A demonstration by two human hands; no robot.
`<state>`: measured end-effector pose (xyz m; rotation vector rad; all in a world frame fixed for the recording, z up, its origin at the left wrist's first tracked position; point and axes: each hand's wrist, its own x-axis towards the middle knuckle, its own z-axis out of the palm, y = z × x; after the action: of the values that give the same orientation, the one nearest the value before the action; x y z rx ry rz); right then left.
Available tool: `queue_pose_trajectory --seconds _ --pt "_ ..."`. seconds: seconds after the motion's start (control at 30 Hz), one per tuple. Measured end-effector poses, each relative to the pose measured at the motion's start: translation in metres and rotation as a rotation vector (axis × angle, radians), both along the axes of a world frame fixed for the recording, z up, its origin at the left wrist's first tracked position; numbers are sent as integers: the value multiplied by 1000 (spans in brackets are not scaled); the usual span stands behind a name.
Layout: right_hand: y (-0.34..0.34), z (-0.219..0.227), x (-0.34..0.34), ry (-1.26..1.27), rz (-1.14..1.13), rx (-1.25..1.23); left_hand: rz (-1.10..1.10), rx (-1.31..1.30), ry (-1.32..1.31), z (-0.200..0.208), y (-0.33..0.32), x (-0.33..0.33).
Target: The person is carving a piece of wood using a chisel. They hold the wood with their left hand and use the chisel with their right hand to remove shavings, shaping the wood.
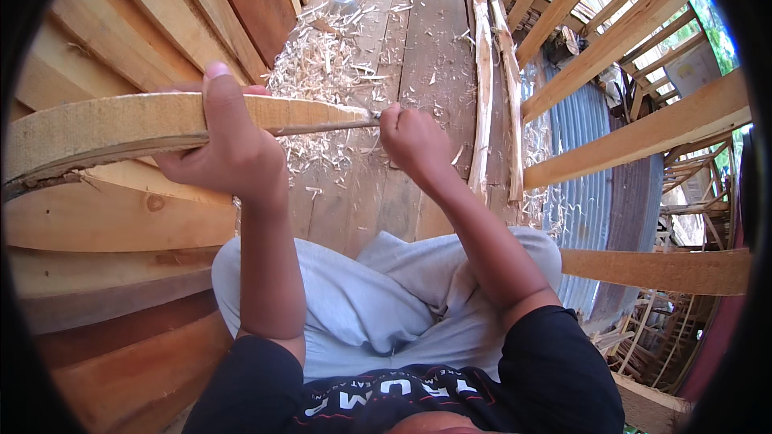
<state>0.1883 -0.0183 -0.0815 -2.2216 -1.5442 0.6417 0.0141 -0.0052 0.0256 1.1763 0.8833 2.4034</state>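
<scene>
A long, pale strip of sawn wood (121,122) comes in from the left edge, slightly curved in this view, and narrows toward its right end. My left hand (233,141) is wrapped round it, thumb over the top and fingers beneath. At the narrow end my right hand (414,141) is closed in a fist. A small dark, metallic-looking bit shows between that fist and the wood tip. Along the wood's lower edge runs a thin dark strip; whether it is a blade or the wood's own edge, I cannot tell. What the right fist holds is hidden.
Wood shavings (318,56) are heaped on the plank floor (434,48), with a small clear cup-like object (344,4) among them. Stacked boards (121,221) line the left. Two bark-edged strips (481,88) lie right of centre, beside slatted railings (635,145) and corrugated metal sheet (583,128).
</scene>
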Motion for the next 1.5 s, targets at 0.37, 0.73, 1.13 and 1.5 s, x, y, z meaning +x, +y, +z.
queue_pose_trajectory --seconds 0.37,0.73,1.13,1.5 --pt "35 -90 39 -356 5 300 64 0 -57 7 0 6" --pt "17 -35 21 -151 53 137 26 -89 9 3 0 0" --pt "9 -49 37 -67 31 -125 -32 -3 12 2 1 -2" --pt "11 -84 49 -56 -28 -70 26 -5 5 0 3 3"
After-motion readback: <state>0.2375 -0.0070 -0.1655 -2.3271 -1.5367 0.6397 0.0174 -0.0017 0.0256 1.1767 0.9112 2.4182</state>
